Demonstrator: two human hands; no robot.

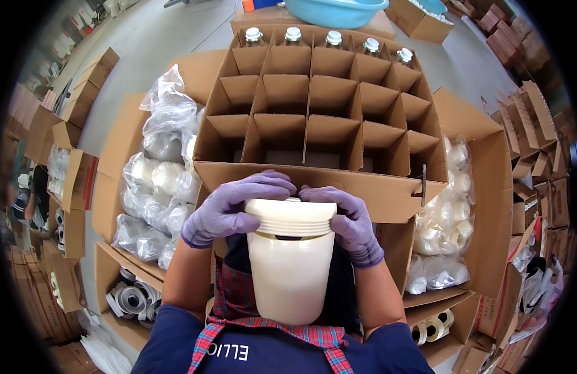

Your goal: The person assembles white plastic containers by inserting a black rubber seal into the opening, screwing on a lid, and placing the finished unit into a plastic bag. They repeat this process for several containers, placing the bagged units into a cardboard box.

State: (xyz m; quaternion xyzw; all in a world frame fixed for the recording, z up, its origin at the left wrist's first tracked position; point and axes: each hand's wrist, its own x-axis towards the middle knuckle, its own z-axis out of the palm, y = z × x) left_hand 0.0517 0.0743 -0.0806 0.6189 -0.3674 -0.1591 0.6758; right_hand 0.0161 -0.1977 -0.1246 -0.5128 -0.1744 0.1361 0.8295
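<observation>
Close to my chest is a cream-white cup-shaped container, with a ribbed cream collar at its top. A thin dark gap shows between the collar and the container's body. My left hand, in a purple knit glove, is closed round the left side of the collar, thumb in front. On the opposite side my right hand, gloved alike, grips the collar with its fingers over the top. Whatever lies behind the collar, between the fingertips, is hidden. Just beyond both hands stands a divided cardboard box.
Several white-capped clear bottles fill the divided box's far row. Bagged white parts lie in cartons at left and right. Grey and black rings sit lower left, white rolls lower right. A blue basin stands behind.
</observation>
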